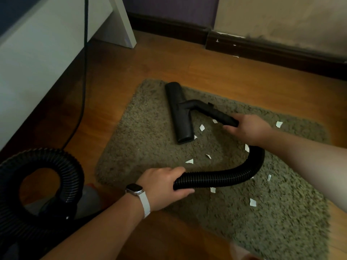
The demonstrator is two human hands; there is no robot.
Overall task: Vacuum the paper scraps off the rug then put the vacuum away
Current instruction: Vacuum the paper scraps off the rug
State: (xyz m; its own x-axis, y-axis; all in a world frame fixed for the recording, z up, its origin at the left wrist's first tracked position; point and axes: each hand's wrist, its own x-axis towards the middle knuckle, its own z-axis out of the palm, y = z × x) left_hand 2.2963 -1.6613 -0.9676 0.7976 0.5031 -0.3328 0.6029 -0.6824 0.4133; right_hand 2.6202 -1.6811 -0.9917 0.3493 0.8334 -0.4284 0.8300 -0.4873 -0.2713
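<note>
A shaggy olive-brown rug (150, 128) lies flat. A black nozzle (181, 117) rests on the rug's far left part, its long bar running from near to far. A rigid black tube (216, 113) slants up from it over the rug's middle and joins a ribbed black hose (225, 177), which curves above the rug's near half and loops off past its left edge. Small white scraps (202, 127) lie scattered over the rug's middle and right

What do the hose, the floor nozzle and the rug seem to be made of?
Hose: black ribbed plastic, faintly glossy, flexible since it curves.
Floor nozzle: smooth, hard-looking black plastic, dull sheen.
Rug: shaggy olive-brown textile pile; which fibre, I cannot tell.
</note>
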